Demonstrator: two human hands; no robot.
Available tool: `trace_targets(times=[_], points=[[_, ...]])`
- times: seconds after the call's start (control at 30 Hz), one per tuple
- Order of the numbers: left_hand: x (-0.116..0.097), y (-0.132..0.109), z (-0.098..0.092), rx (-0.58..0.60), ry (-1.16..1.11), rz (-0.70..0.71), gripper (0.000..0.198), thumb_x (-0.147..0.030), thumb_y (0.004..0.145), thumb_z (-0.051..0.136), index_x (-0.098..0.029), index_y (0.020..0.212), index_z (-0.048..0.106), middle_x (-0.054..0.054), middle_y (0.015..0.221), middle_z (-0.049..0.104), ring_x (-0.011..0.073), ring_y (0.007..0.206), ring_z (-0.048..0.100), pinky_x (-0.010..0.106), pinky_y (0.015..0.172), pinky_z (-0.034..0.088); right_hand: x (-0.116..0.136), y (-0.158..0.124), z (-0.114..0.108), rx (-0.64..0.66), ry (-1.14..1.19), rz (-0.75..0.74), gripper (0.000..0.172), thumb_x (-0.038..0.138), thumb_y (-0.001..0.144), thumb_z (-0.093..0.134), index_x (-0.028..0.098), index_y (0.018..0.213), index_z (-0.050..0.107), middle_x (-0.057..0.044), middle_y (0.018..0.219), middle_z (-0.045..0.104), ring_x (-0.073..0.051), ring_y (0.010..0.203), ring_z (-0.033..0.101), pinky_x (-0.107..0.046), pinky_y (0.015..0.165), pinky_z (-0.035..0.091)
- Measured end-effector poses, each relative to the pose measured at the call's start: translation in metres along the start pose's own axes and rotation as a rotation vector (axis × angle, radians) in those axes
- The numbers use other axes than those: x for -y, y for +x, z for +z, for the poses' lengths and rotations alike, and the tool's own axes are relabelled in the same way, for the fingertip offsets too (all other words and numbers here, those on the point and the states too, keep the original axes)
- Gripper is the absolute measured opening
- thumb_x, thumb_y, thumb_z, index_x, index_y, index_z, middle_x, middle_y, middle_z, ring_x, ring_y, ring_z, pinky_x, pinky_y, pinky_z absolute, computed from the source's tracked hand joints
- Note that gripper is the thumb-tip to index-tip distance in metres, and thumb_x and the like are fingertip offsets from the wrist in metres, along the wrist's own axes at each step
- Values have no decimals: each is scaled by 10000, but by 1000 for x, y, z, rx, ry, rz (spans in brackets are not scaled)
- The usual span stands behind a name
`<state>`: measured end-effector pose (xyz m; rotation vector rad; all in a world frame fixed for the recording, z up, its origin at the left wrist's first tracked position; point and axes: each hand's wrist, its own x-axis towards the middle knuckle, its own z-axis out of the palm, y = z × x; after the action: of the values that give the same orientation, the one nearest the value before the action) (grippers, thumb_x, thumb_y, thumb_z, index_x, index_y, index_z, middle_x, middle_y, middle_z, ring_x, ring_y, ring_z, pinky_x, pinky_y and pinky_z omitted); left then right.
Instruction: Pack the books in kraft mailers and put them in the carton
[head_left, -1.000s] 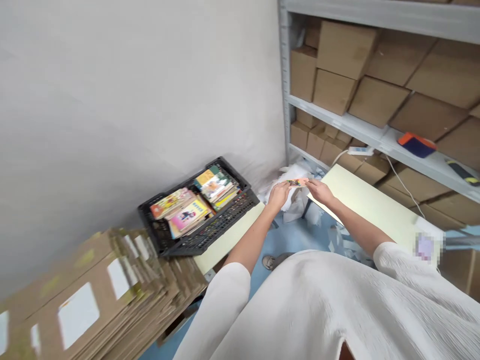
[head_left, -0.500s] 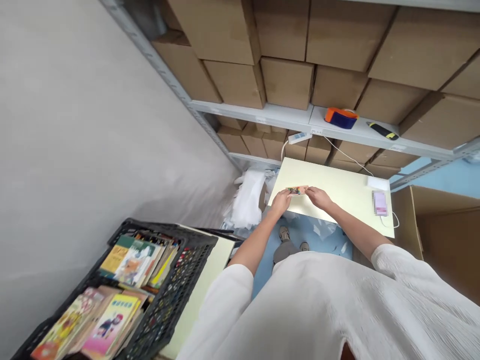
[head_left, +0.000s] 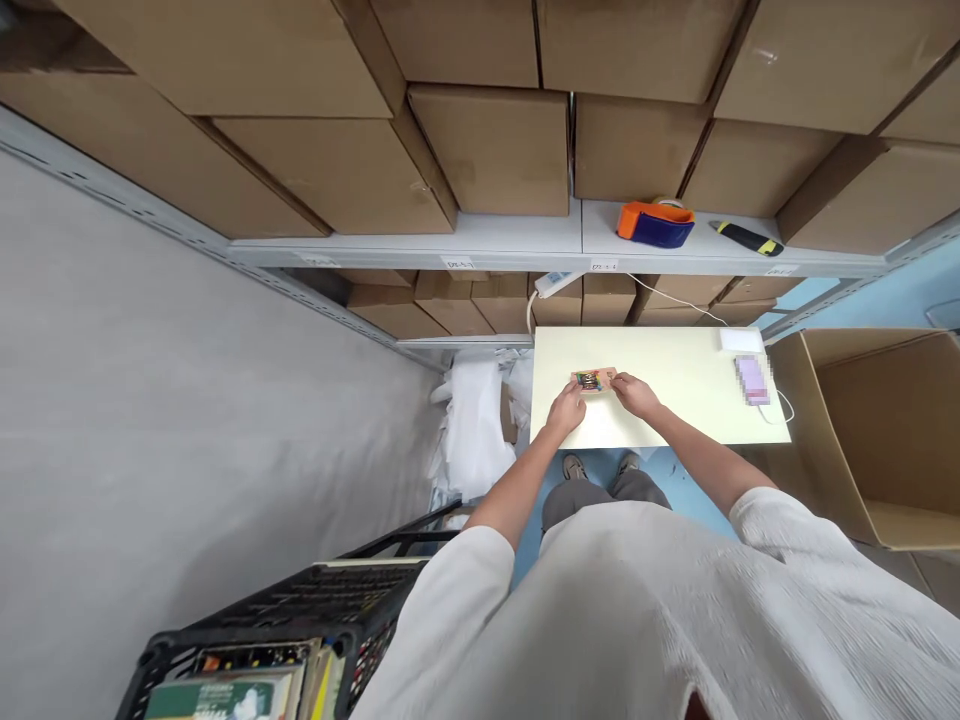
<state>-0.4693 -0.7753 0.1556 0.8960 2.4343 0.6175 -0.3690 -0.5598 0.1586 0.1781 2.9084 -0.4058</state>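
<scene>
A small book (head_left: 599,380) with a pale orange cover and a dark, many-coloured picture is held just over the cream tabletop (head_left: 660,410). My left hand (head_left: 568,408) pinches its left end, fingers closed. At the opposite end, the closed fingers of my right hand (head_left: 634,394) grip the right edge. The book is spread lengthwise between both hands, its picture side facing up. Whether it touches the tabletop I cannot tell.
Lower left stands a black plastic crate (head_left: 367,590) of books. Cardboard boxes (head_left: 495,150) fill the shelves ahead; an orange-and-blue tape dispenser (head_left: 656,225) and a cutter knife (head_left: 748,239) lie there. A phone (head_left: 752,380) lies on the tabletop. At right is an open carton (head_left: 885,430).
My view has swung right, so the crate has slid toward the lower left corner. The book's cover now faces me more fully; both hands still hold it.
</scene>
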Motion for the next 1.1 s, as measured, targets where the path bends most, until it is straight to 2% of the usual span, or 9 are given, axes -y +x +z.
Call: trace_targets(times=[0.1, 0.2, 0.33, 0.5, 0.67, 0.8, 0.97, 1.1], points=[[7, 9, 1, 23, 21, -7, 611, -127, 1011, 583, -187, 1617, 621, 143, 1734, 549, 252, 1600, 538, 383, 1341, 447, -3, 15, 7, 33, 28, 47, 433, 192, 1102, 434, 184, 1407, 740, -174, 1422, 714, -269, 1179, 706, -354, 988, 586], [13, 10, 5, 104, 40, -17, 549, -141, 1028, 554, -168, 1570, 639, 149, 1705, 570, 234, 1573, 553, 344, 1314, 451, -6, 21, 19, 41, 70, 79, 477, 170, 1070, 457, 165, 1487, 690, -194, 1522, 659, -285, 1271, 685, -383, 1038, 587], [21, 11, 8, 210, 129, -83, 461, -153, 1013, 561, -192, 1450, 700, 151, 1547, 675, 280, 1423, 653, 405, 1213, 526, -7, 11, 36, 28, 93, 219, 488, 196, 1045, 527, 179, 1509, 678, -206, 1606, 601, -325, 1332, 661, -427, 1050, 591], [27, 33, 3, 191, 199, -53, 452, -190, 1028, 586, -206, 1468, 686, 148, 1643, 605, 290, 1495, 589, 407, 1240, 492, 2, 2, 45, 106, 205, 253, 483, 185, 1051, 542, 144, 1516, 664, -201, 1574, 639, -297, 1357, 663, -408, 1125, 560], [29, 63, 5, 205, 196, -41, 468, -182, 1017, 604, -223, 1477, 678, 129, 1636, 607, 271, 1509, 579, 368, 1232, 478, 17, 13, 50, 170, 322, 259, 485, 144, 1049, 567, 160, 1519, 685, -178, 1475, 736, -256, 1191, 756, -381, 1087, 583], [33, 77, 9, 258, 158, -61, 481, -187, 995, 634, -199, 1475, 663, 158, 1631, 600, 300, 1516, 559, 381, 1223, 466, 25, 17, 61, 193, 435, 329, 486, 132, 1030, 599, 183, 1497, 723, -163, 1482, 748, -290, 1266, 754, -395, 1129, 576], [41, 70, 17, 295, 96, -55, 520, -256, 990, 675, -204, 1507, 637, 172, 1552, 633, 324, 1459, 599, 384, 1207, 461, 24, 15, 78, 141, 532, 368, 485, 94, 992, 561, 143, 1438, 745, -177, 1474, 738, -320, 1393, 680, -414, 1223, 510], [41, 49, 33, 299, 7, -72, 568, -249, 975, 683, -222, 1541, 635, 172, 1554, 641, 341, 1456, 619, 414, 1215, 476, 19, 14, 87, 63, 569, 393, 441, 120, 938, 587, 135, 1352, 738, -176, 1359, 755, -335, 1317, 682, -428, 1162, 544]])
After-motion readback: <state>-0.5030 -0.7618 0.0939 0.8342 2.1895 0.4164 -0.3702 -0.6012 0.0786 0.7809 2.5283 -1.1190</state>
